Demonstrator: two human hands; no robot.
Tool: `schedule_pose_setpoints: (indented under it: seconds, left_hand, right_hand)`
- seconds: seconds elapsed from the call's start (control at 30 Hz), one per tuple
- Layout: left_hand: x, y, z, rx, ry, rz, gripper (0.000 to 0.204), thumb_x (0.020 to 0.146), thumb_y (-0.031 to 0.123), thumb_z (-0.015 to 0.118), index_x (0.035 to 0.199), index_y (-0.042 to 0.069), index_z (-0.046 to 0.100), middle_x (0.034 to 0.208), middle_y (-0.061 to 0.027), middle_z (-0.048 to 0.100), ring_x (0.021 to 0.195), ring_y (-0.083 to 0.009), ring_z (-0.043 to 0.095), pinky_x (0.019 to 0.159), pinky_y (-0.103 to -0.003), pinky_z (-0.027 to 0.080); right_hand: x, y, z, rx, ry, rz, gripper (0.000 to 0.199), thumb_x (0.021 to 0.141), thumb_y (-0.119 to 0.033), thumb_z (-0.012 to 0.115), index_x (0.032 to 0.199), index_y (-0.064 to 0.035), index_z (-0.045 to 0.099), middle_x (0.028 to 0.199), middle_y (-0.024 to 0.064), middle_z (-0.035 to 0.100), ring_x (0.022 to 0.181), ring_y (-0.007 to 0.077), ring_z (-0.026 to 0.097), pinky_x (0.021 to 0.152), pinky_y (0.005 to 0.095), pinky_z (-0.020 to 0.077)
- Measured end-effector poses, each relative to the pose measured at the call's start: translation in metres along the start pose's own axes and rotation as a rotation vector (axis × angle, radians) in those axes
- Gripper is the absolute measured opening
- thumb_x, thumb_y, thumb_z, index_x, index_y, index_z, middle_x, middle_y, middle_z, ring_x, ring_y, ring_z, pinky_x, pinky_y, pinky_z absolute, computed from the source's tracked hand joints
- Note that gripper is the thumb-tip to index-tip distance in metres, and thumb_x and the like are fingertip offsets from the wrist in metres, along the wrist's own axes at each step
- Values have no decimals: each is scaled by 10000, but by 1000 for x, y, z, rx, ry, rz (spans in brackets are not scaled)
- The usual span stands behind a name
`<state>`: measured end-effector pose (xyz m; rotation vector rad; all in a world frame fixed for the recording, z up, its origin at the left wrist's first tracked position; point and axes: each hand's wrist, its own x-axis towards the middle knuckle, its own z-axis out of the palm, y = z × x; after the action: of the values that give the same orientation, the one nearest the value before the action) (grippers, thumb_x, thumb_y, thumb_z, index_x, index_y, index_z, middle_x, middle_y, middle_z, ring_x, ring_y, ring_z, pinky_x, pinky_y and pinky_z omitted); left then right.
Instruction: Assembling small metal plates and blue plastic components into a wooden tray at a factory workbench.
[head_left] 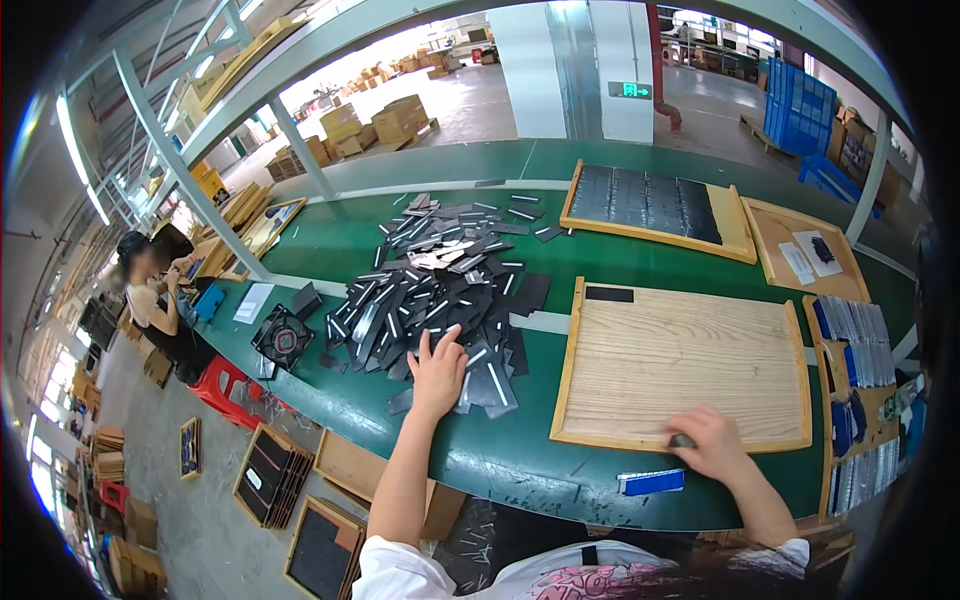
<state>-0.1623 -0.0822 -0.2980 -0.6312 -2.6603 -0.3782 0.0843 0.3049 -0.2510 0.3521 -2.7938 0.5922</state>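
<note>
Your left hand (437, 372) lay spread, fingers wide, on the near edge of the pile of black strips (440, 290), left of the wooden tray (690, 365), apparently to select pieces. Your right hand (712, 443) rested curled at that tray's near rim, pinching a small dark piece, likely to seat it.

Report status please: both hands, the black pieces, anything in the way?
Left hand flat on pile of black pieces. Right hand at near edge of wooden tray, small dark piece under fingers, grip unclear. One black strip in tray. Nothing blocking.
</note>
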Motion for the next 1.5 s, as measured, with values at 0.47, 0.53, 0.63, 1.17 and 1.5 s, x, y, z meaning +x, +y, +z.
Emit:
schedule_pose_setpoints:
  seconds: [0.47, 0.53, 0.63, 1.17, 1.5]
  left_hand:
    - [-88, 113, -11, -96, -14, 38, 135, 894, 203, 614, 983, 113, 565, 1388, -2, 479, 1316, -439, 346, 973, -762, 204]
    - [-90, 111, -14, -117, -34, 28, 131, 893, 197, 617, 978, 110, 568, 1390, -2, 478, 1320, -437, 345, 974, -769, 188]
    - [-87, 122, -44, -261, 55, 73, 132, 859, 134, 648, 969, 94, 586, 1207, -60, 572, 1198, -383, 464, 975, -665, 276]
    - [-126, 233, -19, -1966, -412, -159, 623, 783, -186, 636, 1329, 36, 434, 1293, -199, 543, 1165, -258, 563, 934, -352, 522]
    - [-133, 247, -5, -2162, -572, -328, 487, 798, -153, 638, 1247, -8, 517, 1186, -144, 597, 1071, -222, 609, 917, -336, 525]
  right_hand:
    - [-26, 21, 2, -101, 124, 17, 246, 658, -200, 800, 864, -139, 680, 838, 11, 649, 801, 216, 607, 606, 338, 493]
    - [-27, 24, 1, -77, 108, 45, 238, 661, -196, 797, 857, -136, 675, 842, 9, 648, 801, 229, 605, 610, 348, 493]
    - [-31, 22, -9, -74, 73, 83, 285, 640, -221, 819, 861, -117, 672, 857, 35, 654, 814, 240, 612, 637, 357, 504]
    - [-23, -55, 15, 1190, 2, 456, 184, 815, -21, 732, 972, -3, 638, 866, 36, 674, 774, 82, 607, 680, 222, 478]
    - [-10, -51, -7, 395, 131, 50, 274, 723, -278, 813, 807, -101, 621, 717, 47, 609, 619, 246, 617, 517, 327, 461]
